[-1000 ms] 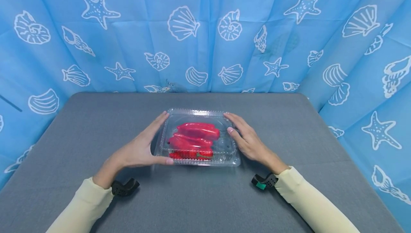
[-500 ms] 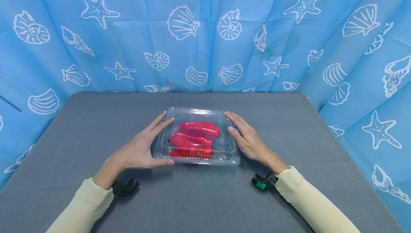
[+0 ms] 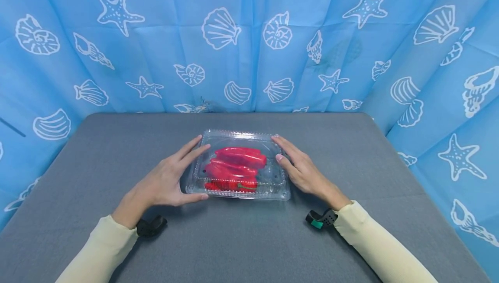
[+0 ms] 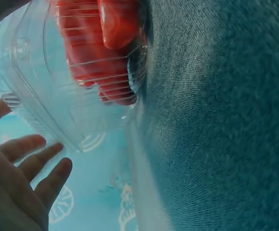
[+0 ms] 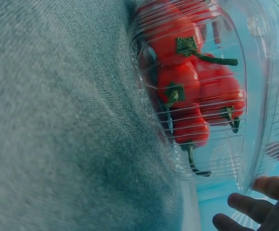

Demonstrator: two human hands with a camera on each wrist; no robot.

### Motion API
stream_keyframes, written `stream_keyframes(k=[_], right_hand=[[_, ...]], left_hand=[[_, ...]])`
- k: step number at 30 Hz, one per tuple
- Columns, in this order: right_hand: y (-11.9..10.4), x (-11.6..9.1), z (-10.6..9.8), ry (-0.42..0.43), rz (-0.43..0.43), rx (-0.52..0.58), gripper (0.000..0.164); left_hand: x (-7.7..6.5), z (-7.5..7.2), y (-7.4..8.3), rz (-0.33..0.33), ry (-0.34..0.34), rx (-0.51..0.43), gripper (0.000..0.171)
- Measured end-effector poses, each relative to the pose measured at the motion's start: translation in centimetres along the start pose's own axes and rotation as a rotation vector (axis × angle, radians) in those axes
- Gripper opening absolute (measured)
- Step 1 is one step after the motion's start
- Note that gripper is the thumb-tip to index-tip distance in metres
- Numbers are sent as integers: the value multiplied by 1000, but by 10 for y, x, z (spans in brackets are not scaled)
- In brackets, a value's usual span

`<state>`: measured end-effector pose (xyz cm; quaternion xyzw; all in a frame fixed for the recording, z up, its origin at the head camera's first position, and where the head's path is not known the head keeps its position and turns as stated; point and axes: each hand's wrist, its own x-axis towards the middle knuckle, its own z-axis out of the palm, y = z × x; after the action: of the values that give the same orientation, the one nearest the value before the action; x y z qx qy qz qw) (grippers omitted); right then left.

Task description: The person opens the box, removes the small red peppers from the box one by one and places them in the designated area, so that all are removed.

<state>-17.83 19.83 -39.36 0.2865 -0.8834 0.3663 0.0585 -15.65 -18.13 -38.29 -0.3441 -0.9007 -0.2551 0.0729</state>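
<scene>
A see-through plastic clamshell box (image 3: 273,193) sits on the table with its lid down. Inside lie several red peppers (image 3: 239,157); green stems (image 5: 175,92) show in the right wrist view. My left hand (image 3: 165,180) spans the box's left end, the thumb at the front rim and spread fingers towards the back corner. In the left wrist view some of its fingers (image 4: 26,147) are near or touching the rim, while others stay apart from it. At the right end, my right hand (image 3: 306,172) touches the lid's edge with fairly straight fingers.
Grey cloth covers the table (image 3: 249,244). A blue curtain (image 3: 249,57) with white shells and starfish hangs behind it and along the sides. Black wrist mounts (image 3: 151,226) are strapped below both hands.
The left hand's fingers have spread, one now showing over the lid's left edge. The box's front rim sits very slightly farther back. My right hand stays almost in place.
</scene>
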Motion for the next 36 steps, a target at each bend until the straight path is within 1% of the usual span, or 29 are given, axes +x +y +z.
stream_keyframes(k=[3,6,13,19,26,31,33,34,36], right_hand=[[0,0,0,-10,10,4,54],[0,-1,-1,-14,17,1,54],[-1,-1,-3,-29,29,3,56],[-1,-1,-5,-55,50,7,57],[-2,-1,-6,-72,56,9,58],[-5,0,-6,-82,56,7,58],[-6,0,-6,-88,55,8,58],[-7,0,-6,-92,57,8,58],[-8,-1,-5,-99,61,9,58]], left_hand=[[0,-1,0,16,-6,28,106],[0,-1,0,50,8,61,104],[2,3,-3,129,69,114,100],[4,4,-5,226,141,151,89],[5,2,-6,293,203,163,82],[7,0,-8,360,270,157,69],[8,-1,-10,366,290,146,66],[7,0,-10,360,291,140,68],[7,0,-12,328,277,120,75]])
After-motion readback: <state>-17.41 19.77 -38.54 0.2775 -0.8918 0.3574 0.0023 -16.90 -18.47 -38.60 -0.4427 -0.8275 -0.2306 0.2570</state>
